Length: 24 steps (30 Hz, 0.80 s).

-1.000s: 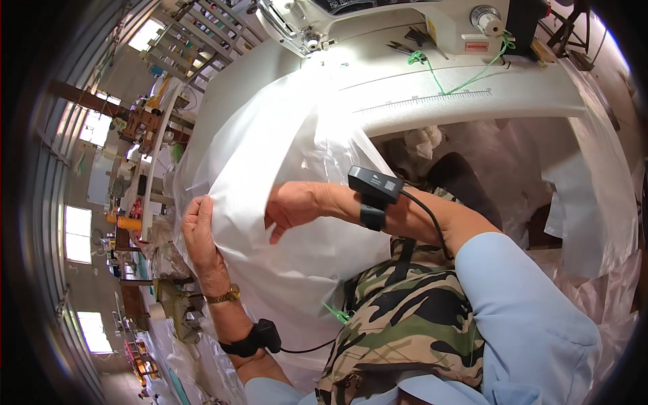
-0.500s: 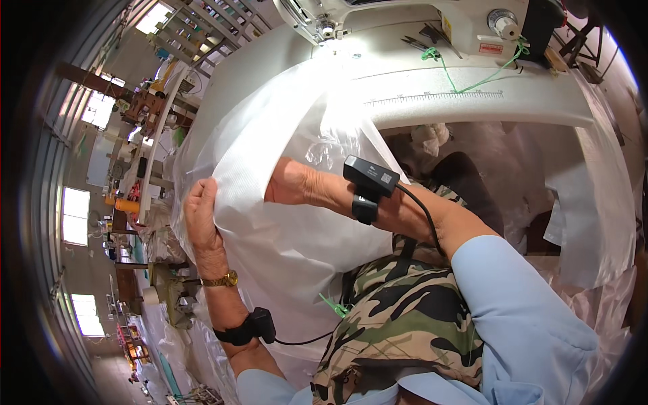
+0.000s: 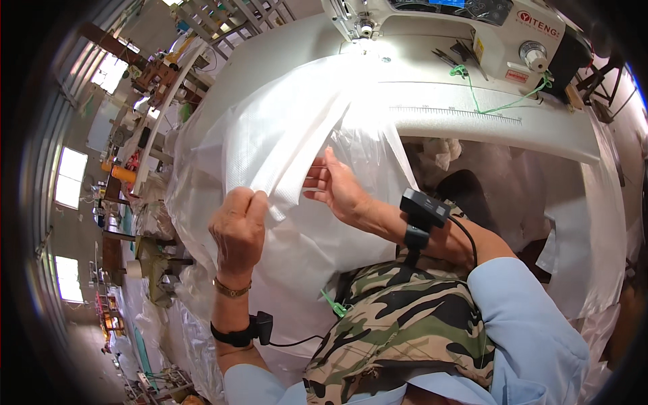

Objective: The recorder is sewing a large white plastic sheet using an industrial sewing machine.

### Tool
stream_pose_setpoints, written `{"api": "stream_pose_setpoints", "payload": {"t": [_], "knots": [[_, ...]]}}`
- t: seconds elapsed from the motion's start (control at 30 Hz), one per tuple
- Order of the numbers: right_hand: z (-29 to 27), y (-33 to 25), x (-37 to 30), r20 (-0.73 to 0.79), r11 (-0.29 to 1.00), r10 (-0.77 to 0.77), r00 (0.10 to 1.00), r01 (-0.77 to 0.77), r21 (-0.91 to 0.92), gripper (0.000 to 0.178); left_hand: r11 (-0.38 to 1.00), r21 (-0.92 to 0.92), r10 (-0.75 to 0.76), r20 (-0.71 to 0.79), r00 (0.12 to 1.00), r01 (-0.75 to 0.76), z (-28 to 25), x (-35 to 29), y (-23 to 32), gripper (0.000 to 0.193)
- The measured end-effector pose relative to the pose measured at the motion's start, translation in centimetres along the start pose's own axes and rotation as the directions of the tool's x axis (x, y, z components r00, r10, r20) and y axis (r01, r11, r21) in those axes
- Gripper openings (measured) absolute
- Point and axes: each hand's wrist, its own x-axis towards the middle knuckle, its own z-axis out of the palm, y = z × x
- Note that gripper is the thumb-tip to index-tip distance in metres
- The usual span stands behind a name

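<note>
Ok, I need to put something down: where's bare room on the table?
Bare: tabletop left of the sewing machine, beyond the white sheet; a smaller patch left of dark tools. Crowded: around the left hand, where the sheet drapes, and by the green cord.

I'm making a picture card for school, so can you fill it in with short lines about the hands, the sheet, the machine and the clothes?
Left grip: pinching an edge of the white sheet
Right grip: open, fingers close to the sheet; touching or not is unclear
Sheet: runs up to the bright spot under the sewing machine
Machine: white, at the top
Nearby: green string
Clothes: light-blue sleeves, camouflage garment
</note>
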Motion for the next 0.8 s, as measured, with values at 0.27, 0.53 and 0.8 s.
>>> {"api": "stream_pose_setpoints", "payload": {"t": [0.27,0.53,0.8], "knots": [[-1.0,-1.2,-1.7,-0.013,0.963,-0.077,0.997,0.071,-0.261,0.034,0.968,-0.138,0.231,0.168,0.958,-0.209,2.1,-2.0,4.6,0.011],[-4.1,-0.1,-2.7,-0.026,1.0,0.0,1.0,0.0,0.022,0.027,0.815,-0.525,0.034,0.468,0.883,0.246,4.9,-5.0,7.9,0.019],[-3.2,-1.3,-3.3,0.093,1.0,0.019,0.996,-0.019,-0.009,0.045,0.534,-0.533,-0.405,0.52,0.752,0.657,2.5,-4.3,6.5,0.009]]}}
